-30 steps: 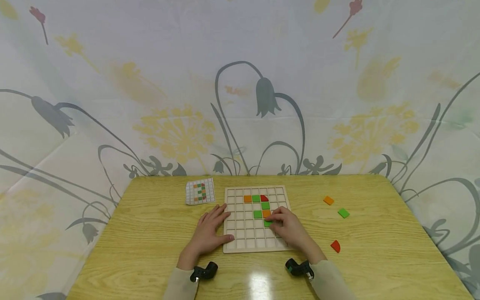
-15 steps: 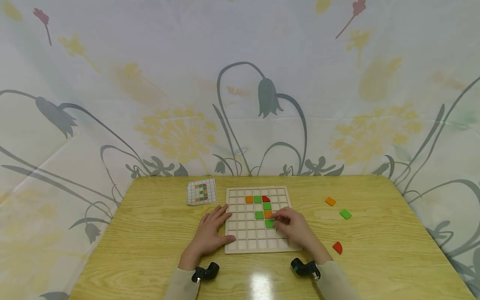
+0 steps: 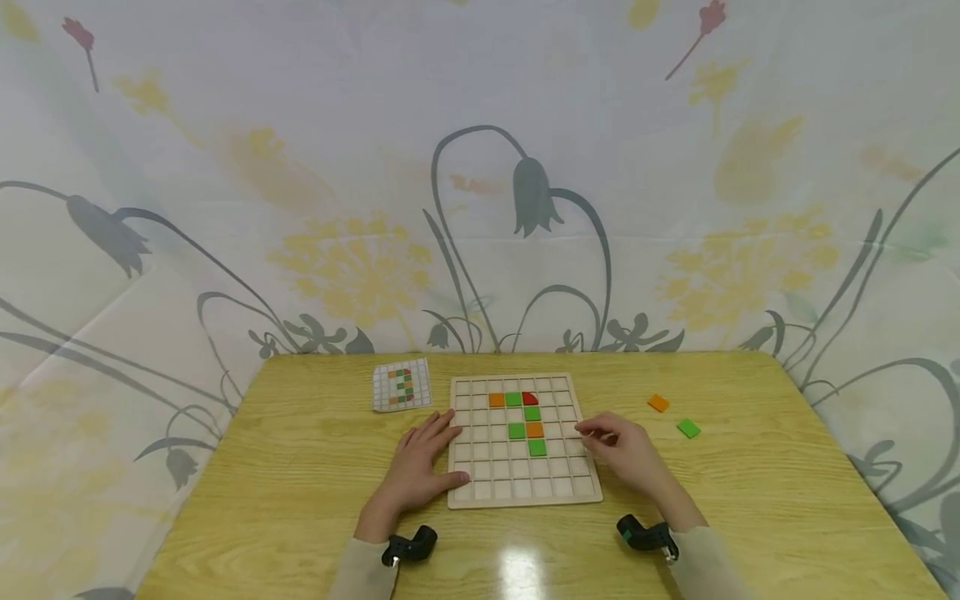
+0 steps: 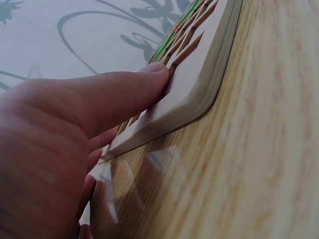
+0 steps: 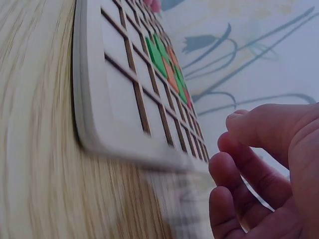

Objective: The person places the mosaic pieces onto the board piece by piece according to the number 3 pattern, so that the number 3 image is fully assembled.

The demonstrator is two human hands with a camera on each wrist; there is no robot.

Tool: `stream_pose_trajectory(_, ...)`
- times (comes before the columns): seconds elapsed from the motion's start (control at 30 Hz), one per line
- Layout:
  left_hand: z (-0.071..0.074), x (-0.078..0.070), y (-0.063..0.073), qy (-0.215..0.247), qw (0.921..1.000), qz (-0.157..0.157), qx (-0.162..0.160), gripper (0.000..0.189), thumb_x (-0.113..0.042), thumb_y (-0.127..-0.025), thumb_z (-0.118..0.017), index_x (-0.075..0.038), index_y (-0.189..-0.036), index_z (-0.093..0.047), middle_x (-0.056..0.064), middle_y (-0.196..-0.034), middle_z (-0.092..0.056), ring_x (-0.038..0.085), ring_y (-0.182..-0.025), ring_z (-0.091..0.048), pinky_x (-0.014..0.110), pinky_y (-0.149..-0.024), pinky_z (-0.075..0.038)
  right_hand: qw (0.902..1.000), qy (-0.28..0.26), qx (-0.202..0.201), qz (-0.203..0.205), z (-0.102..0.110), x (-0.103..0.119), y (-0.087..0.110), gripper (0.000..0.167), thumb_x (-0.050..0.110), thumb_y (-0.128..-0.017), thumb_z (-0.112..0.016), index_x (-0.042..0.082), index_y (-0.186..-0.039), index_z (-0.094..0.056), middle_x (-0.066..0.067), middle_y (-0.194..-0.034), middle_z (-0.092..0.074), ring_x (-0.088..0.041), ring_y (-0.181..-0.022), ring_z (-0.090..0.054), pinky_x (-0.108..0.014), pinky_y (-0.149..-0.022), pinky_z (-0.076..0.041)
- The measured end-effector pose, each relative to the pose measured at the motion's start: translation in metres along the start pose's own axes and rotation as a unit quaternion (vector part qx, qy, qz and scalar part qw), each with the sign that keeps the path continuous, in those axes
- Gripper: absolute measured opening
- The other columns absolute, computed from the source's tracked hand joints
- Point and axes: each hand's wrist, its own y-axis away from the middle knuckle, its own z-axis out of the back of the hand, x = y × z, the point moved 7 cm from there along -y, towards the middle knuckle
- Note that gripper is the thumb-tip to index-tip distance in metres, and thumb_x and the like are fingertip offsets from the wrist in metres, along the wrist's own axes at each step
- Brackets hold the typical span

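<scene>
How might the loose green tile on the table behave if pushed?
The loose green tile lies flat, so it would probably slide rather than roll. Being small, it is likely light. The table shows glare, so its surface may be slick.

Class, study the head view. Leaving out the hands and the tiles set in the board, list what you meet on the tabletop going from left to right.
Printed pattern card → wooden grid board → loose orange tile → loose green tile.
</scene>
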Motion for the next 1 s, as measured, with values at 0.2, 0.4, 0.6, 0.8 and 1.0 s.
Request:
stream_pose_trajectory(0.2,-0.002,0.003,-0.001,-0.005,0.9999,0.009,0.012,0.075,-0.048,-0.086,-0.072,-0.013,-0.149,-0.049,0.000,-0.163,-0.026,0.025,-0.151,-0.015,0.058,-0.116,-0.010,0.9988,0.046,-0.012,0.009,0.025,-0.011,0.014,0.018,0.003,-0.092,-0.069,0.006,-0.109,-0.074,-0.001,-0.100,-0.069,-0.009,-0.085,-0.061,-0.028,-0.073,-0.053)
stream_pose_trajectory(0.4,-0.001,0.002,-0.001,0.007,1.0000,0.000,0.003,0.074,-0.046,-0.086,-0.073,-0.010,-0.147,-0.051,0.004,-0.163,-0.028,0.029,-0.150,-0.018,0.061,-0.115,-0.010,0.9980,0.063,-0.007,-0.007,0.050,-0.025,0.028,0.017,0.006,-0.092,-0.070,0.006,-0.108,-0.074,-0.003,-0.101,-0.069,-0.009,-0.084,-0.062,-0.027,-0.070,-0.053)
stream_pose_trajectory(0.6,-0.001,0.001,-0.001,0.003,1.0000,-0.001,0.003,0.074,-0.047,-0.086,-0.072,-0.011,-0.147,-0.051,0.004,-0.162,-0.028,0.030,-0.150,-0.018,0.061,-0.115,-0.011,0.9962,0.081,0.001,-0.030,0.071,-0.040,0.044,0.019,0.006,-0.090,-0.072,0.006,-0.109,-0.074,-0.002,-0.099,-0.069,-0.005,-0.080,-0.060,-0.027,-0.067,-0.052)
stream_pose_trajectory(0.8,-0.002,0.001,0.000,0.007,1.0000,0.001,0.005,0.074,-0.046,-0.086,-0.072,-0.010,-0.147,-0.051,0.004,-0.162,-0.028,0.030,-0.150,-0.018,0.062,-0.115,-0.011,0.9955,0.056,0.062,-0.044,0.079,-0.051,0.055,0.027,0.014,-0.089,-0.075,0.004,-0.114,-0.072,-0.006,-0.106,-0.069,-0.006,-0.087,-0.062,-0.027,-0.071,-0.052)
stream_pose_trajectory(1.0,0.000,0.001,0.001,0.005,1.0000,0.001,0.007,0.074,-0.047,-0.087,-0.071,-0.010,-0.147,-0.051,0.004,-0.162,-0.028,0.029,-0.150,-0.017,0.062,-0.115,-0.010,0.9892,-0.018,0.145,-0.016,0.077,-0.060,0.058,0.035,0.015,-0.087,-0.078,0.001,-0.118,-0.069,-0.011,-0.116,-0.067,-0.004,-0.101,-0.061,-0.023,-0.080,-0.051)
